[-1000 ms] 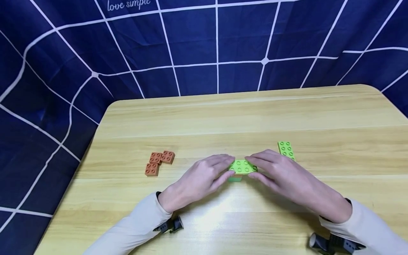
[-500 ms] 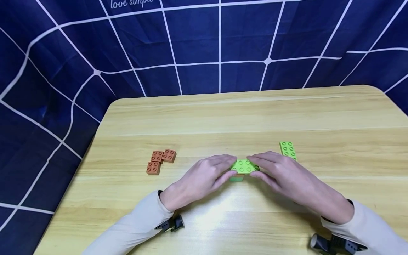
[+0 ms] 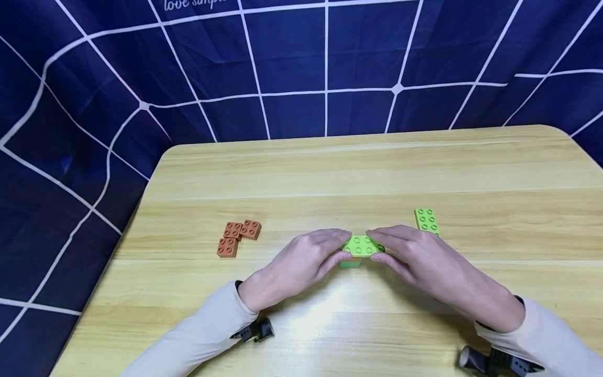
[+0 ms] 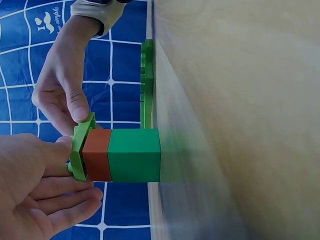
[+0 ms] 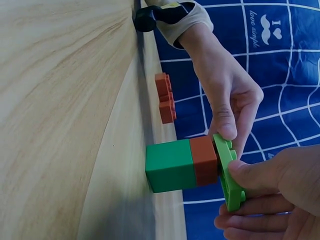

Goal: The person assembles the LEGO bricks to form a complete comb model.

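Observation:
Both hands hold a thin light-green eight-stud brick (image 3: 361, 245) by its ends. My left hand (image 3: 299, 263) pinches the left end, thumb at the near side and fingers at the far side. At the right end, my right hand (image 3: 419, 256) pinches it the same way. Beneath the brick is a stack: a reddish-brown brick (image 4: 97, 155) on a taller green block (image 4: 134, 155) that stands on the table. Both wrist views show the light-green brick slightly tilted against the brown one, with a narrow gap along part of it.
Three reddish-brown four-stud bricks (image 3: 227, 247) lie grouped on the wooden table (image 3: 301, 178), left of the hands. Another light-green brick (image 3: 426, 221) lies behind the right hand, partly hidden by it. A blue curtain with white lines (image 3: 292, 57) hangs behind the table.
The head view has shifted slightly, so the whole scene sits a little further right. Both hands keep the same hold on the light-green brick over the stack.

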`<state>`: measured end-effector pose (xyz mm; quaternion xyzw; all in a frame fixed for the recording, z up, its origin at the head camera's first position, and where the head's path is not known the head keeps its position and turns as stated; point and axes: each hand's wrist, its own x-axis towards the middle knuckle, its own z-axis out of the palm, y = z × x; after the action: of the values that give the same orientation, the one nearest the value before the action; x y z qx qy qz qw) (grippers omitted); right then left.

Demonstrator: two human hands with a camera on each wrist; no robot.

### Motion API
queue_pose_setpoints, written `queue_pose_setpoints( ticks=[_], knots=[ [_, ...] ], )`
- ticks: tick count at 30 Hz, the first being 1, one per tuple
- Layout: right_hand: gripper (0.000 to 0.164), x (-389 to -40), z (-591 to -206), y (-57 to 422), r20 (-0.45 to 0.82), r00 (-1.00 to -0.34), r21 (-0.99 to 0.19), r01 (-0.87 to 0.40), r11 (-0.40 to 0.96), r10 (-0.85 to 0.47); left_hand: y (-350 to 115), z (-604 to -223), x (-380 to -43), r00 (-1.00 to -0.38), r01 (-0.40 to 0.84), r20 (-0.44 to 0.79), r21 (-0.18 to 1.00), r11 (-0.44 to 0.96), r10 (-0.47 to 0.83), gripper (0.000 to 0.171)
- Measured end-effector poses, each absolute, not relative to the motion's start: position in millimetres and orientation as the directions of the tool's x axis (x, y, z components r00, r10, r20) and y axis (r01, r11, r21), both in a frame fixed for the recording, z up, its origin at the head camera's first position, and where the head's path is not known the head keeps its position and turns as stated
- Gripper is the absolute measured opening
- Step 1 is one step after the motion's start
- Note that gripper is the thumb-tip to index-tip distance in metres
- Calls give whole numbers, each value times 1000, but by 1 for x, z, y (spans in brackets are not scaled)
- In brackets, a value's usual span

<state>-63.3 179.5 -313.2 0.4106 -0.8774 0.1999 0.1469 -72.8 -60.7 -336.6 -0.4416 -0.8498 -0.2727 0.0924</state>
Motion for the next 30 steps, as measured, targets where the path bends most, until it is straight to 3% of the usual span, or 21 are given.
queue_pose_setpoints(
  ticks=[30],
  knots=[
    [65,-60,-312,178,418,-630,-213,-768,604,-654,-59,-336,-76,-582,805,415,418,422,699,32]
  ],
)
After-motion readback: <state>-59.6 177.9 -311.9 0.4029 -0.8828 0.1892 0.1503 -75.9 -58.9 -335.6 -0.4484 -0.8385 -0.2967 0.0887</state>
